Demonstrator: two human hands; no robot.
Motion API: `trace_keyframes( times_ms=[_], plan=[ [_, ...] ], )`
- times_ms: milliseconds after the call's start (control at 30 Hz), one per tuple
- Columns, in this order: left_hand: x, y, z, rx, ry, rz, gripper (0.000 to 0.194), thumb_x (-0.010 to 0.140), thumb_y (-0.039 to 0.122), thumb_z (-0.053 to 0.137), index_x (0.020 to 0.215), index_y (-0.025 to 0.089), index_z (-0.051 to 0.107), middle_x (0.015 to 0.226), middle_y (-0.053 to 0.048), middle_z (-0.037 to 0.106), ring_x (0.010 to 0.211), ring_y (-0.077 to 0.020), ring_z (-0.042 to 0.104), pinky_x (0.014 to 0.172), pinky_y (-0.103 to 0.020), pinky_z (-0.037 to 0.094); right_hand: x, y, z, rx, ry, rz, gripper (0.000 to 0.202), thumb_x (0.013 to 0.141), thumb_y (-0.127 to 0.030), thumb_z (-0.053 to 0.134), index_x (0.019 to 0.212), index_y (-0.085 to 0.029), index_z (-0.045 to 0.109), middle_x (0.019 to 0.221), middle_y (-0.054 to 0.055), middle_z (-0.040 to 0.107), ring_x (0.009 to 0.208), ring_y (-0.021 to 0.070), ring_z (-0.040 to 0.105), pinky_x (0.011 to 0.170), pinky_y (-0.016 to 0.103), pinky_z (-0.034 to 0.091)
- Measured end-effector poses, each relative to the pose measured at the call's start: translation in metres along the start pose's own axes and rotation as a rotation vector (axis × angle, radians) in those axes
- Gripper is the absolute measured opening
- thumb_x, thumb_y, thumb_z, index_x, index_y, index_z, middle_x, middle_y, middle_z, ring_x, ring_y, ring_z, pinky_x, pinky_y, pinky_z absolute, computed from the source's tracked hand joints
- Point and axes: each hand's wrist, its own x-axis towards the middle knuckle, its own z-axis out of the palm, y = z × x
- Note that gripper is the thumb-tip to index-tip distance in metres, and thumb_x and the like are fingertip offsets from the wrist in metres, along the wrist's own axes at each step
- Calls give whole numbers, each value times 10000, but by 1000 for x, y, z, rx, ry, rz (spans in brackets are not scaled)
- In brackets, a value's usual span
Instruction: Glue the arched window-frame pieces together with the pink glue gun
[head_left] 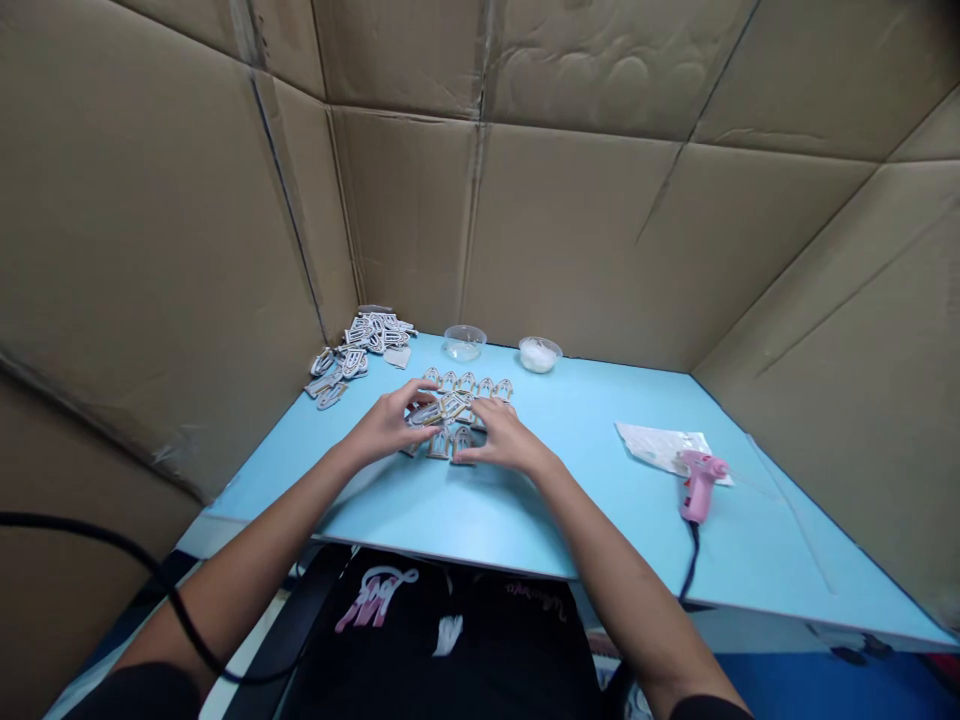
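Small flat arch-shaped pieces, white with gold and dark edges, lie in rows and a loose cluster between my hands. My left hand (386, 425) curves its thumb and fingers around an arch-shaped piece (426, 412) at the cluster's left side. On the right, my right hand (504, 435) has its thumb and fingers apart, the thumb by a front-row piece (462, 441) and the fingertips beside the overlapping pieces (453, 404) in the middle. Behind the fingers runs a back row of similar pieces (466, 381). Some pieces are partly hidden by my hands.
A heap of similar pieces (371, 335) fills the table's back left corner. Two clear bowls (464, 350) stand at the back, one with white material (538, 354). To the right, a pink glue gun (699, 487) rests on a white packet (660, 446). Cardboard walls (570, 230) enclose the table.
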Motion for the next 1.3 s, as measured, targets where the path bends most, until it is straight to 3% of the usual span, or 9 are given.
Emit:
trace_keyframes(
  times_ms=[67,167,300,500,667,767,1033,1200,1300],
  plan=[
    [9,2,6,-26,-63,41,598,780,410,792,1311,230,583,1193,-92,785,1134,-277,744,984,-412,598,0,4,-9,147,24,34,730,852,-587,775,1455,-234,562,1401,152,642,1268,330,602,1027,482,507],
    [20,4,17,-53,-152,101,569,778,355,783,1299,230,590,1258,-94,763,1200,-274,730,1044,-416,585,1,11,-20,340,6,106,576,997,-585,529,1428,-206,572,1019,78,721,868,219,691,748,357,559],
    [34,10,35,-32,-244,166,485,821,346,750,1279,226,648,1314,-80,738,1209,-264,712,1078,-419,565,0,23,-37,477,-6,216,391,861,-498,659,1090,-185,713,710,-17,614,615,139,569,572,264,455],
    [55,15,74,75,-393,275,308,915,166,612,1176,244,757,1174,-59,784,1152,-243,711,1066,-393,534,-14,47,-72,442,222,454,196,755,-382,648,810,-220,552,646,-32,586,533,100,461,488,224,309],
    [50,19,96,125,-516,396,304,929,81,542,1052,240,770,1202,-50,782,1309,-240,652,1244,-440,388,-35,46,-63,236,262,577,147,708,-264,650,697,-232,506,639,-23,615,611,131,535,562,243,354],
    [39,16,92,150,-552,423,378,875,68,544,1119,261,760,1370,-46,720,1461,-271,542,1326,-520,254,-44,40,-48,105,200,616,138,705,-204,679,679,-225,545,653,-14,641,647,147,562,602,256,359],
    [17,5,69,232,-528,369,297,885,237,606,1132,250,770,1559,-76,593,1513,-306,488,1341,-520,258,-49,26,-22,-96,14,570,107,789,-216,702,738,-228,609,732,12,705,688,175,603,622,270,355],
    [5,-8,61,344,-400,239,485,961,461,631,1399,255,667,1691,-117,433,1599,-360,349,1341,-607,179,-42,19,-12,-206,80,482,108,917,-315,638,873,-222,671,844,34,728,780,201,641,701,285,421],
    [7,-22,52,420,-337,122,755,952,596,638,1598,237,487,1759,-169,273,1649,-421,192,1323,-680,94,-30,15,-2,-288,185,418,334,1046,-431,475,1156,-193,681,1129,126,733,1069,267,648,931,364,470]
  ],
)
